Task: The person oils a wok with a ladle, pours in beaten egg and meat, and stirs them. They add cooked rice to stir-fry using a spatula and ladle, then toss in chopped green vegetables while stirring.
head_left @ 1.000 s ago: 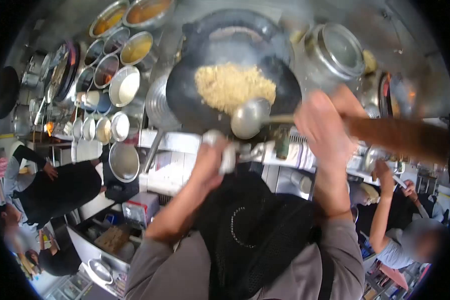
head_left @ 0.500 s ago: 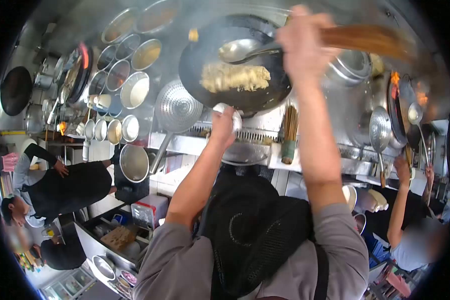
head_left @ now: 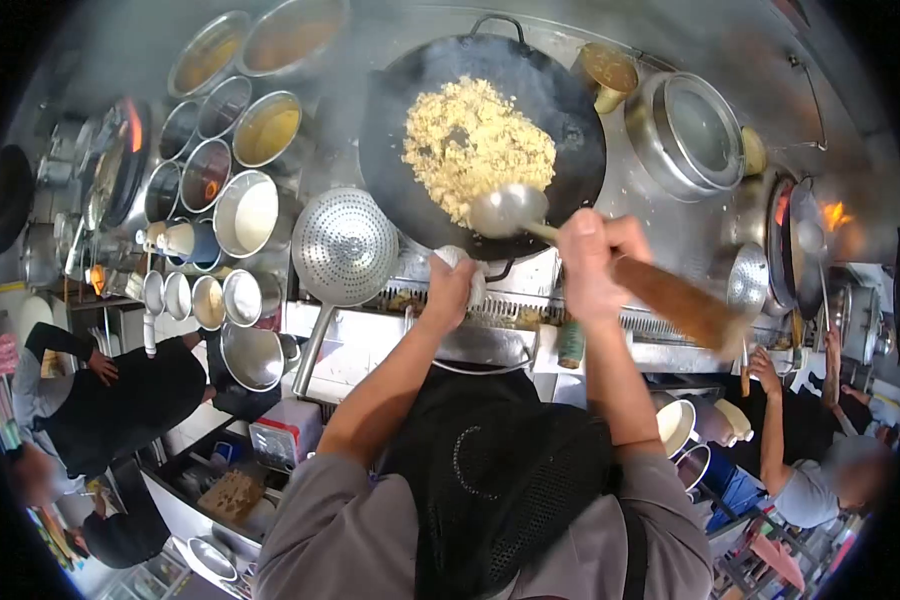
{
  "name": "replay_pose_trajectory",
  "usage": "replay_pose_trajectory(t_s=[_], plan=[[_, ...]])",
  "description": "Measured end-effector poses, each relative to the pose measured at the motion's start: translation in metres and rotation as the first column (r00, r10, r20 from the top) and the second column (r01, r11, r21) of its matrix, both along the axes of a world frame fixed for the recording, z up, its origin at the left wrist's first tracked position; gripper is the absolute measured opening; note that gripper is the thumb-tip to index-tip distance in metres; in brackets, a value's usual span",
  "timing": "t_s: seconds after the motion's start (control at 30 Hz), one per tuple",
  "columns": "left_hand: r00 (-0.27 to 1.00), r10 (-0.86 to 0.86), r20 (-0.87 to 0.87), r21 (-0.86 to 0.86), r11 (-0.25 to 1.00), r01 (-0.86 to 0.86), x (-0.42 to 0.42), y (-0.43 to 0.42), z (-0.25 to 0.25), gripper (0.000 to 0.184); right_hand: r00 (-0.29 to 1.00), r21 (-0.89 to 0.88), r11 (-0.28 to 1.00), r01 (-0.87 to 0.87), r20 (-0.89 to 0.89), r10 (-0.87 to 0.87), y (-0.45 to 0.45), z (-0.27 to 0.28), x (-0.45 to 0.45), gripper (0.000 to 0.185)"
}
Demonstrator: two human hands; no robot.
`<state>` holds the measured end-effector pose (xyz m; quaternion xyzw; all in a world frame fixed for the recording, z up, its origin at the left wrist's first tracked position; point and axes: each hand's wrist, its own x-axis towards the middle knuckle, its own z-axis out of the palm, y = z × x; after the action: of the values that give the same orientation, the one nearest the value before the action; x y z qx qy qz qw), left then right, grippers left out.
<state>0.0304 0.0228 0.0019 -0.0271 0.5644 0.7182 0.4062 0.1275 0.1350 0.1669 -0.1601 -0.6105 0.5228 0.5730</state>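
The person's 2 bare forearms reach up the frame; the left hand curls at centre, the right hand clenches right of centre.

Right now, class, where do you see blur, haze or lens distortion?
Head view: motion blur smears the thick brown wooden ladle handle in the right hand; head view, upper left: pale haze softens the round steel pots; head view, edges: fisheye bending and black corners; head view, centre-left: the round perforated metal strainer looks fairly crisp.

central wok: 1; its ladle: 1; perforated skimmers: 2
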Motion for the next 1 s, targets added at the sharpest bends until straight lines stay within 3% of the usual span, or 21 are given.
replay_pose_trajectory(t_s=[0.03,0.07,0.13,0.2,0.23,0.27,0.33,0.37,0.4,0.47,0.5,0.53,0.57,0.6,0.67,0.8,0.83,0.9,0.93,0.97,1.0], plan=[[0.996,-0.089,-0.014,-0.005,0.996,0.089,-0.001,-0.006,-0.006,0.024,0.960,0.213,0.958,0.189,0.166,-0.226,0.000,-0.018,-0.010,0.026],[0.983,-0.180,-0.036,0.000,0.984,0.180,-0.004,-0.009,-0.008,0.028,0.964,0.139,0.980,0.140,0.207,-0.167,0.020,-0.053,-0.014,0.026],[0.968,-0.245,0.050,-0.069,0.966,0.249,-0.005,-0.012,-0.012,0.028,0.998,-0.183,0.981,-0.069,-0.004,0.069,0.056,-0.010,-0.028,0.026],[0.978,-0.207,-0.024,-0.083,0.975,0.205,-0.008,-0.013,-0.030,0.027,0.967,-0.354,0.919,-0.172,-0.239,0.088,0.067,0.046,-0.012,0.026],[0.988,-0.154,-0.005,-0.050,0.987,0.153,-0.006,-0.012,-0.022,0.024,0.972,-0.211,0.951,0.227,-0.010,-0.234,0.071,0.052,-0.002,0.025],[0.989,-0.150,-0.004,-0.047,0.988,0.150,-0.012,-0.010,-0.014,0.024,0.983,-0.138,0.981,0.134,-0.106,-0.149,0.091,0.043,0.013,0.026],[0.940,-0.341,0.004,-0.034,0.940,0.341,-0.016,-0.013,-0.003,0.022,0.948,-0.113,0.974,0.197,-0.233,-0.218,0.091,0.004,-0.035,0.027],[0.942,-0.336,-0.001,-0.092,0.938,0.334,-0.016,-0.014,-0.014,0.022,0.958,-0.176,0.984,0.025,-0.278,-0.074,0.093,-0.018,-0.050,0.028],[0.943,-0.334,-0.008,-0.082,0.940,0.332,-0.015,-0.014,-0.015,0.022,0.970,-0.237,0.971,-0.025,-0.243,-0.035,0.085,-0.012,-0.062,0.028],[0.957,-0.291,0.013,-0.029,0.956,0.291,-0.014,-0.014,-0.018,0.020,0.905,-0.354,0.887,-0.296,-0.401,0.142,0.103,0.001,-0.059,0.029],[0.951,-0.309,-0.028,-0.070,0.949,0.306,-0.014,-0.014,-0.024,0.014,0.978,-0.371,0.929,0.008,-0.190,-0.084,0.105,0.025,-0.056,0.029],[0.951,-0.306,-0.037,-0.059,0.951,0.303,-0.017,-0.011,-0.022,0.014,0.949,-0.314,0.900,0.303,0.017,-0.314,0.111,0.048,-0.053,0.029],[0.959,-0.280,-0.037,-0.015,0.960,0.279,-0.018,-0.011,-0.020,0.011,0.897,-0.212,0.878,0.429,-0.019,-0.442,0.131,0.049,-0.048,0.027],[0.967,-0.253,-0.030,0.025,0.967,0.254,-0.017,-0.012,-0.019,0.009,0.900,-0.206,0.882,0.424,-0.017,-0.436,0.137,0.044,-0.059,0.027],[0.961,-0.275,-0.038,0.019,0.961,0.276,-0.019,-0.011,-0.019,0.010,0.901,-0.230,0.933,0.276,-0.277,-0.335,0.139,0.024,-0.084,0.028],[0.961,-0.253,-0.109,-0.066,0.967,0.247,-0.018,-0.009,-0.020,0.015,0.999,-0.292,0.956,0.015,-0.031,-0.025,0.103,0.020,-0.093,0.031],[0.969,-0.226,-0.105,-0.068,0.973,0.219,-0.016,-0.008,-0.019,0.016,0.999,-0.281,0.960,0.011,-0.041,-0.023,0.106,0.032,-0.094,0.031],[0.980,-0.193,-0.045,-0.066,0.980,0.190,-0.017,-0.005,-0.005,0.016,0.939,-0.241,0.908,0.342,0.127,-0.320,0.108,0.057,-0.095,0.033],[0.987,-0.160,0.022,-0.070,0.984,0.161,-0.018,-0.003,0.001,0.015,0.940,-0.237,0.910,0.339,0.120,-0.319,0.113,0.054,-0.101,0.033],[0.987,-0.159,0.019,-0.069,0.985,0.160,-0.021,-0.003,0.005,0.015,0.941,-0.263,0.913,0.313,-0.044,-0.335,0.119,0.044,-0.111,0.034],[0.966,-0.222,0.132,-0.036,0.973,0.229,-0.027,-0.001,0.006,0.017,0.916,-0.285,0.916,0.283,-0.203,-0.346,0.117,0.030,-0.116,0.034]])
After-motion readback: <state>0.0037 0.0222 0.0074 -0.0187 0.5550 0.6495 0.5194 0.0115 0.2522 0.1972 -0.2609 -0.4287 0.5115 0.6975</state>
